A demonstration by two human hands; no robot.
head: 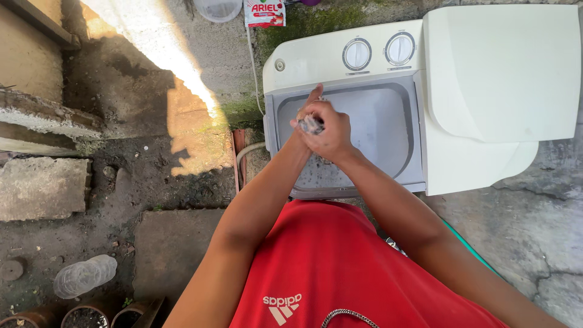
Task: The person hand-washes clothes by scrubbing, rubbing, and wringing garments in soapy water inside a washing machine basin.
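Note:
Both my hands meet over the open tub (370, 115) of a cream twin-tub washing machine (486, 73). My right hand (333, 130) wraps over a small dark wet piece of cloth (311, 125), and my left hand (308, 106) presses against it from the left, fingers pointing up. The two hands squeeze the cloth together above the grey water in the tub. Most of the cloth is hidden inside my grip. I wear a red shirt (340, 267).
Two round dials (378, 51) sit on the machine's back panel, and its lid (504, 61) stands open to the right. A detergent sachet (264, 12) and a clear tub (217, 8) lie behind. Concrete blocks (42, 188), a plastic bottle (84, 276) and pots (85, 317) lie left.

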